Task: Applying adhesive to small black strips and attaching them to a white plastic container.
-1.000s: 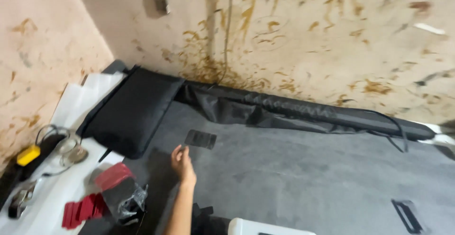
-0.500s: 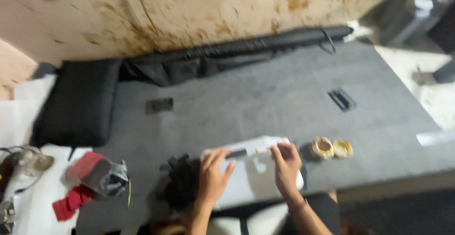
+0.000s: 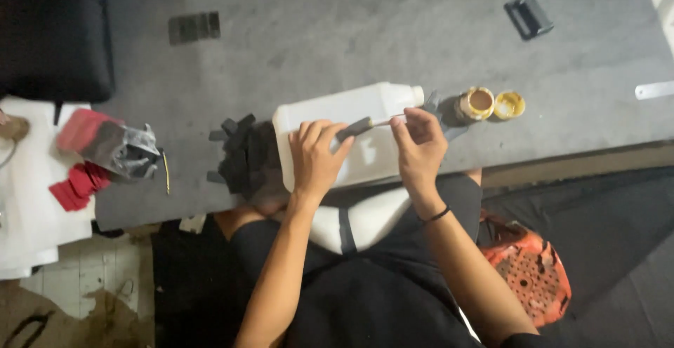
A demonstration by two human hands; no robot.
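Note:
A white plastic jug lies on its side on a grey felt-covered board. My left hand rests on the jug and pinches a small dark strip against it. My right hand holds a thin brush-like stick whose tip meets that strip. Just right of the jug's neck stand a small open glue pot and its yellow lid. A pile of dark strips lies left of the jug.
A red and clear plastic bag sits at the board's left edge, beside white sheets. Dark patches and a black buckle lie farther up. An orange perforated stool is by my right elbow.
The view has dropped from the stained wall to the board in front of me. Both hands have come onto the white jug, and the right hand now holds the stick at the strip.

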